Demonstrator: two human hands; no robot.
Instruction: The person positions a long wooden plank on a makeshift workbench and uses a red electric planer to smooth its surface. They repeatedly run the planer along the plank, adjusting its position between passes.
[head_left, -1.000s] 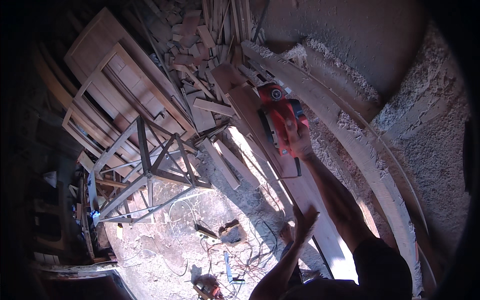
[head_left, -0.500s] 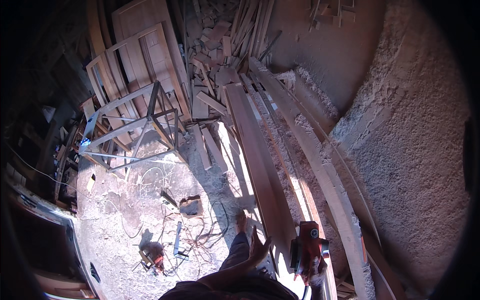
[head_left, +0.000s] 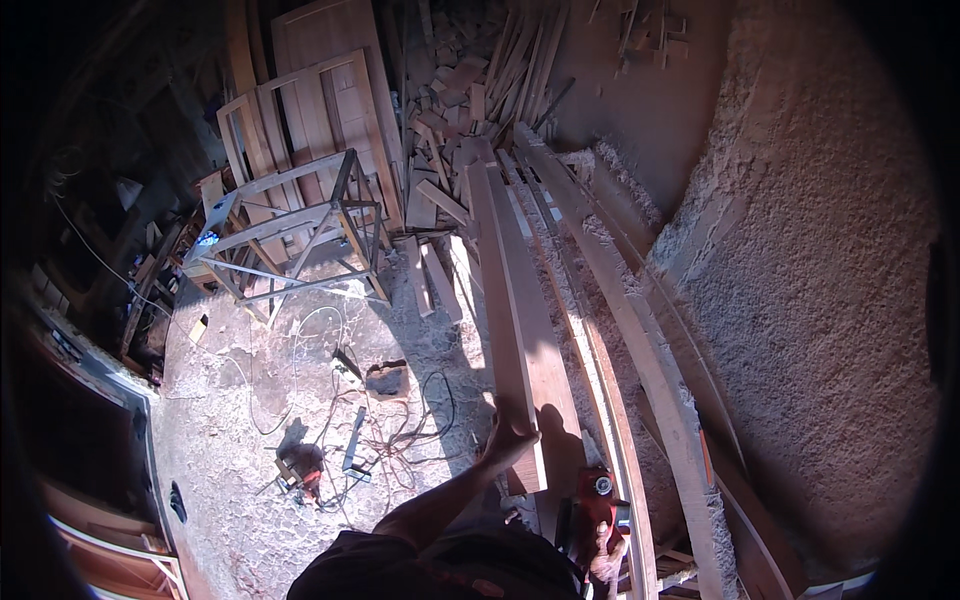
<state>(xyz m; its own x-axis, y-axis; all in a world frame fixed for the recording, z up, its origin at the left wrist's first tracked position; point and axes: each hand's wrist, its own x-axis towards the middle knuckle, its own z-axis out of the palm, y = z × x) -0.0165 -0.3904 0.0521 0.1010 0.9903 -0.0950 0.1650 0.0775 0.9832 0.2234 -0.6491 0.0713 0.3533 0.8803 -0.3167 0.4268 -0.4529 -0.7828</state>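
Workshop floor in sun and shadow, with two hands holding a board and a planer

A dusty floor is catching bright sunlight on the left, while the right side is sitting in shade beside a rough, pale surface. At the back, door panels are leaning upright, and a heap of offcuts is lying to their right. A table-like frame is standing in front of the panels.

Near the centre, a long board is running away from the wearer. The left hand is gripping its near end, partly closed, with the thumb crossing toward the right edge; some fingers are hidden. Just to the right, a wider plank is running alongside, and a shadow is falling across it.

At the bottom, right of the board's near end, the right hand is curling around a red planer. Shadow is hiding part of that grip, and what the planer is resting on cannot be told.

Farther right, a long curved beam is stretching from back to front. On the floor to the left, tangled cables are lying near another red tool.
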